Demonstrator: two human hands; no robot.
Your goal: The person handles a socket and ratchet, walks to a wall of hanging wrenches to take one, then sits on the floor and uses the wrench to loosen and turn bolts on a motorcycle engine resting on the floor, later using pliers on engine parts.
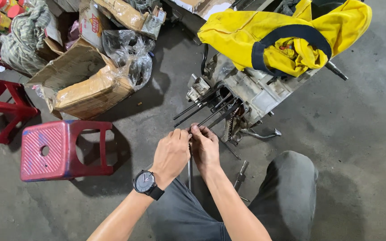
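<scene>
Pinching something too small to tell, the left hand [170, 151] and right hand [205, 147] touch just in front of the grey engine [246, 91], whose long rods [202, 109] point at them, yellow cloth [287, 33] on top.

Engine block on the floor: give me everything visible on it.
The engine block is a grey cast-metal case, grimy, lying on the concrete floor ahead of the person's knees. Several long dark studs stick out of its open end toward the hands. A chain hangs at that opening, and a bent lever juts out low on its side. A yellow garment with dark trim is draped over its top. The left hand and right hand meet at the stud tips; what they grip is unclear.
</scene>
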